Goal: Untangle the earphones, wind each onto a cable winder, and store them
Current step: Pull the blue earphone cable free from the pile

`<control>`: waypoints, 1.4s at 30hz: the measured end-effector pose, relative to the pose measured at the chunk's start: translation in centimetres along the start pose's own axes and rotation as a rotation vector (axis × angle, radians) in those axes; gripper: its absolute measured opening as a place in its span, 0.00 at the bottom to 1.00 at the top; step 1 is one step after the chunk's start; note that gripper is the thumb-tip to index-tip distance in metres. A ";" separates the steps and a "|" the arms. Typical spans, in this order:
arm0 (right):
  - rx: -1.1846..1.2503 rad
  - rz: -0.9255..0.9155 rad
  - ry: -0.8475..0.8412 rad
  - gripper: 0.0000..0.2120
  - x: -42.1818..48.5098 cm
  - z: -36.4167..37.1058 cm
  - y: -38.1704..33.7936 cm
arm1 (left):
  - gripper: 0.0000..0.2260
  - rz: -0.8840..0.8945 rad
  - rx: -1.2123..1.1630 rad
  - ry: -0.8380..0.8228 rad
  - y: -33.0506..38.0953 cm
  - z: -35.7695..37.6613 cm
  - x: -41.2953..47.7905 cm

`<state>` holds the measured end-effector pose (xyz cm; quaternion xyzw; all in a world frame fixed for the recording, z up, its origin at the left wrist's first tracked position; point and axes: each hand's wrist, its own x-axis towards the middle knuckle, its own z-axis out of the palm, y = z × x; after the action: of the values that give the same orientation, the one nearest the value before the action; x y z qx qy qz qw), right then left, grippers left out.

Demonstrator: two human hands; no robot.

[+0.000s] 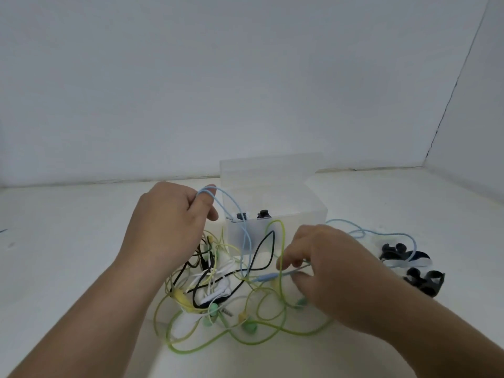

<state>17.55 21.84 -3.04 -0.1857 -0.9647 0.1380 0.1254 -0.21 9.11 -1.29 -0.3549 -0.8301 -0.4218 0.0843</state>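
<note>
earphones (215, 296), several sets of them, are one big knot on the white table (81, 241), right in front of the person and between both hands. Closest to the person, lime-green cable (284, 238) sprawls out in wide loops with little mint-coloured buds scattered along it. In the thick of the knot there's white and yellow cord too, plus a black cable (257, 252) snaking up toward the box.

The right hand (335, 274) is low over the right side of the mess, thumb and fingertips pinched together on the light-blue cable (232, 201) just beside its inline remote (266, 277). The rest of that hand's fingers are curled down, and I can't tell whether they touch anything else.

The left hand (169, 222) is held higher, over the left side of the pile. Its fingers are curled in, and the same light-blue cable is hooked over one finger and arcs down across the front of the box toward the remote. More of that blue cord trails off to the right.

Off to the right, apart from the tangle, sit black cable winders (424, 282), with blue cord lying over them and something dark blue and white between them.

Behind the knot is a see-through plastic box (305, 218), lid up at the back, with a couple of small dark bits (263, 214) inside. I can't make out what they are. Plain pale wall (245, 77) behind it all.
</note>
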 end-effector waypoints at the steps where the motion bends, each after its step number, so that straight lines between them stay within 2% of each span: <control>1: -0.010 -0.009 -0.029 0.13 0.1 0.2 0.0 | 0.22 0.003 -0.002 -0.003 0.0 0.0 0.0; 4: 0.009 0.007 -0.065 0.17 0.4 0.6 -0.2 | 0.22 0.024 -0.016 -0.027 0.2 0.1 -0.1; 9: 0.097 -0.048 0.109 0.11 0.4 0.7 -0.7 | 0.22 0.070 -0.010 -0.102 0.7 0.4 -0.6; 11: 0.206 -0.041 0.124 0.13 0.4 1.0 -0.6 | 0.22 0.092 0.011 -0.119 0.9 0.6 -0.9; 13: 0.275 -0.052 0.135 0.10 0.5 1.4 -0.5 | 0.22 0.106 0.023 -0.146 1.2 0.8 -1.1; 16: 0.360 -0.096 0.174 0.31 0.6 1.3 -0.6 | 0.21 0.125 0.048 -0.160 1.6 1.0 -1.4; 17: 0.423 -0.087 0.197 0.34 0.5 1.1 -0.7 | 0.21 0.136 0.080 -0.158 1.7 1.1 -1.4; 20: 0.656 -0.012 0.251 0.30 0.3 0.3 -0.8 | 0.22 0.155 0.252 -0.185 1.6 1.4 -1.5; 24: 0.851 0.097 0.248 0.31 0.0 -0.5 -1.0 | 0.24 0.166 0.424 -0.265 1.8 1.5 -1.6; 27: 0.737 0.095 0.162 0.21 0.1 0.0 -1.1 | 0.22 0.203 0.540 -0.279 2.5 1.7 -2.0; 29: 0.592 0.092 0.138 0.20 0.1 0.6 -1.2 | 0.20 0.254 0.600 -0.277 3.1 2.0 -2.2; 32: 0.504 0.106 0.196 0.08 0.2 0.9 -1.3 | 0.20 0.339 0.625 -0.301 3.7 2.3 -2.7; 34: 0.556 0.142 0.232 0.02 0.3 0.5 -1.0 | 0.19 0.354 0.541 -0.332 3.8 2.3 -3.0; 36: 0.584 0.168 0.247 0.07 0.4 0.3 -0.6 | 0.10 0.369 0.308 -0.329 3.3 2.3 -3.2; 37: 0.595 0.188 0.254 0.08 0.4 0.2 -0.6 | 0.14 0.392 0.209 -0.305 3.1 2.3 -3.3; 39: 0.593 0.219 0.266 0.09 0.5 0.1 -0.6 | 0.31 0.456 0.097 -0.291 2.8 2.2 -3.4; 40: 0.583 0.229 0.261 0.09 0.5 0.2 -0.6 | 0.34 0.498 0.072 -0.296 2.9 1.9 -3.5; 42: 0.549 0.255 0.242 0.10 0.4 0.1 -0.6 | 0.29 0.592 0.000 -0.312 3.3 1.6 -3.6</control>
<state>16.95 21.42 -2.91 -0.2794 -0.8386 0.3845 0.2660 4.83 9.72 -1.77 -0.6408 -0.6940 -0.3196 0.0751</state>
